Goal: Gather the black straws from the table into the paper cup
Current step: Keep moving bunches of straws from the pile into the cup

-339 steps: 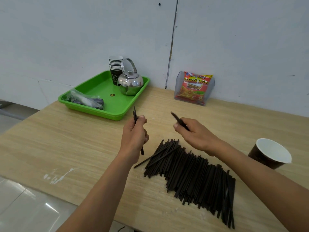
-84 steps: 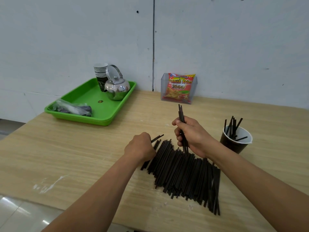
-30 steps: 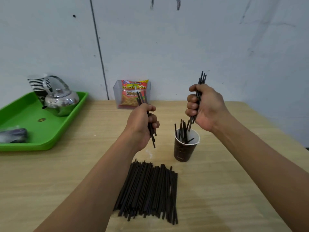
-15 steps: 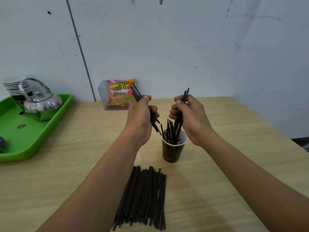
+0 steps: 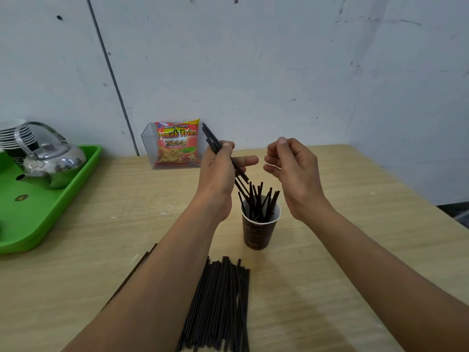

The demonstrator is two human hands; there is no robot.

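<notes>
A brown paper cup [image 5: 258, 232] stands upright on the wooden table [image 5: 355, 224], with several black straws [image 5: 257, 199] sticking out of it. My left hand [image 5: 219, 171] is just above and left of the cup, gripping a few black straws [image 5: 213, 142] tilted with their lower ends over the rim. My right hand [image 5: 291, 168] hovers above and right of the cup, fingers loosely curled and holding nothing. A pile of black straws [image 5: 220, 306] lies flat on the table in front of the cup, partly hidden by my left forearm.
A green tray [image 5: 38, 214] at the left holds a metal kettle [image 5: 50, 163] and a stack of paper cups [image 5: 12, 134]. A clear holder with a snack bag [image 5: 177, 146] stands against the wall. The table's right edge runs diagonally past the cup.
My right hand has let its straws drop into the cup and lifted away with nothing in it. My left hand has tilted its straws down toward the rim.
</notes>
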